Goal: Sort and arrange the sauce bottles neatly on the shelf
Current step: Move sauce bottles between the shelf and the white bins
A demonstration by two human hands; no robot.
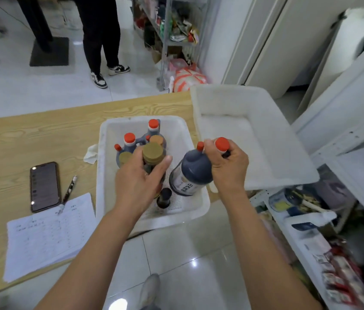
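Dark, heavy-looking soy sauce bottle (191,173) at frame centre hangs tilted from the right hand (228,163) clenched on its handle, best supported underneath, while the left hand (138,177) grips a gold-lidded jar (153,153) in the white tray (109,139).

Bright, even light; floor (194,262) glare (edges blurred, warped).

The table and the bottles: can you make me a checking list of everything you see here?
Surface: wooden table, light grain, bare at the far side.
Job's things: white tray holding several red-capped and gold-lidded bottles; second white tray empty.
Clutter: phone, pen, printed sheet, crumpled tissue.
Grips: left hand around a gold-lidded jar; right hand holding a dark red-capped bottle, tilted.
Cables: nothing seen.
Surroundings: a standing person's legs, stocked shelves.
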